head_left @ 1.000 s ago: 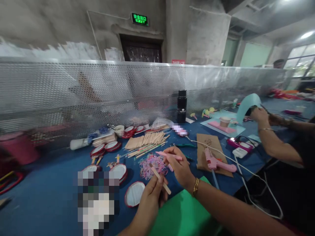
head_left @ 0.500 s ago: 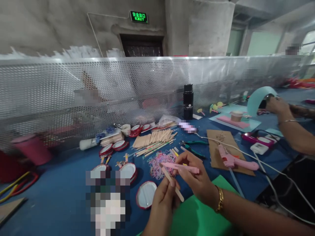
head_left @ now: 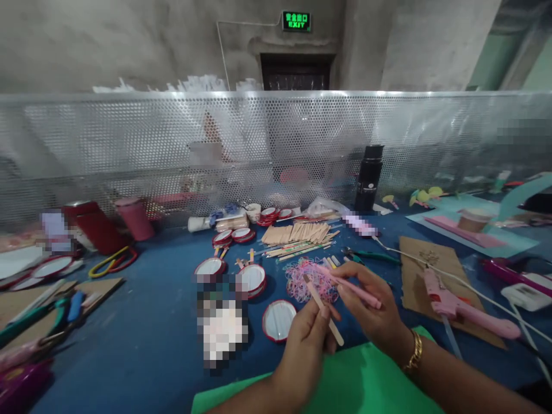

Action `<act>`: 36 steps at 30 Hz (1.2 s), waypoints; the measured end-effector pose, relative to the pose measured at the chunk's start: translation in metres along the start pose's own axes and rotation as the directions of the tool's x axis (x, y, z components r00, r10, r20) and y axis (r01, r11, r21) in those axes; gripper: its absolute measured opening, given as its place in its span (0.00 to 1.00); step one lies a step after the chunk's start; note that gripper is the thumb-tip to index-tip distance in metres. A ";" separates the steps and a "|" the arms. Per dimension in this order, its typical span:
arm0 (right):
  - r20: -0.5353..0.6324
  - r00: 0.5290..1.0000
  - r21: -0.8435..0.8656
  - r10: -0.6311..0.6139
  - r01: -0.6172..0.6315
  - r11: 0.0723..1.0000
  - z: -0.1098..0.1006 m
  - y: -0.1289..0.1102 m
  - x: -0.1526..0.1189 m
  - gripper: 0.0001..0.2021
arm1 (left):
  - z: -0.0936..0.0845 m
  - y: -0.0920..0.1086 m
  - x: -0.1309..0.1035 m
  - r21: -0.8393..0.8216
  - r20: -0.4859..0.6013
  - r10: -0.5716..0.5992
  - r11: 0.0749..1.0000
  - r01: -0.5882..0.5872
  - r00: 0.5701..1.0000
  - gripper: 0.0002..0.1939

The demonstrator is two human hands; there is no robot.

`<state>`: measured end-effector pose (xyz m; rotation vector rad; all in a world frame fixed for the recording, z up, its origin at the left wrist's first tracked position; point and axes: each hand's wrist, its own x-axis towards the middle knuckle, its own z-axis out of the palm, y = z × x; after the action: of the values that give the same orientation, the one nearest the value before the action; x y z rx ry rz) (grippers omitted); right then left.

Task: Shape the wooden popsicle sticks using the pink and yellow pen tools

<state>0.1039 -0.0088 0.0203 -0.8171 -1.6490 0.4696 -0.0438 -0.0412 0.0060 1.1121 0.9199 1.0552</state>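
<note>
My left hand [head_left: 307,339] pinches a flat wooden craft stick [head_left: 317,300] that slants up to the left, its upper tip darkened brown. In my right hand [head_left: 374,296] is a pink marker [head_left: 359,291], gripped like a pen, its front end pointing left just beside the stick's upper tip. Behind both hands lies a tangle of colourful small rubber bands [head_left: 297,282]. A round white lid with a red rim [head_left: 279,322] rests left of my left hand. Under my forearms is a green sheet [head_left: 362,379].
Loose craft sticks [head_left: 297,233] lie behind the bands, with more red-rimmed lids [head_left: 252,280] to the left. A pink glue gun [head_left: 457,305] rests on cardboard [head_left: 409,287] at right, near green-handled pliers [head_left: 375,256] and a white cable. A black bottle [head_left: 368,181] stands by the perforated screen [head_left: 241,126].
The view has turned left, so the table's left side shows more. The marker's front end has moved slightly away from the stick's tip. Both hands keep their holds.
</note>
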 end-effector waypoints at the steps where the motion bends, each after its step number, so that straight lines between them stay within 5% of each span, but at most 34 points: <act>1: -0.003 1.000 -0.010 0.016 -0.016 1.000 -0.003 0.004 0.000 0.07 | 0.000 0.000 -0.001 0.010 -0.010 0.006 1.000 -0.005 1.000 0.23; 7: -0.032 0.998 -0.026 0.059 -0.060 0.998 -0.016 0.016 -0.008 0.07 | 0.002 -0.003 -0.005 0.048 -0.018 0.048 0.998 -0.047 0.999 0.24; 14: -0.049 0.989 0.001 0.139 -0.139 0.990 -0.010 0.006 -0.003 0.07 | -0.001 -0.006 -0.010 0.112 0.099 0.046 0.992 -0.057 0.994 0.25; 18: -0.062 0.954 0.125 0.295 -0.285 0.950 0.002 -0.004 0.011 0.10 | -0.003 -0.003 -0.009 0.051 0.077 0.025 0.998 -0.029 0.997 0.25; 25: -0.083 0.901 0.455 0.427 -0.347 0.820 0.031 -0.013 0.032 0.08 | -0.007 0.004 -0.004 -0.061 -0.054 -0.048 0.997 0.044 0.997 0.27; 30: -0.151 0.906 0.338 0.395 -0.328 0.882 0.035 -0.014 0.027 0.07 | -0.009 0.006 -0.001 -0.057 -0.043 -0.050 0.997 0.048 0.998 0.24; 36: -0.182 0.911 0.299 0.371 -0.308 0.903 0.033 -0.012 0.018 0.17 | -0.007 0.005 -0.003 0.017 0.000 -0.009 1.000 0.009 1.000 0.23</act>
<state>0.0677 -0.0001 0.0331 -0.9254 -1.1931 0.7915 -0.0525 -0.0419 0.0097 1.1208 0.9349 1.0418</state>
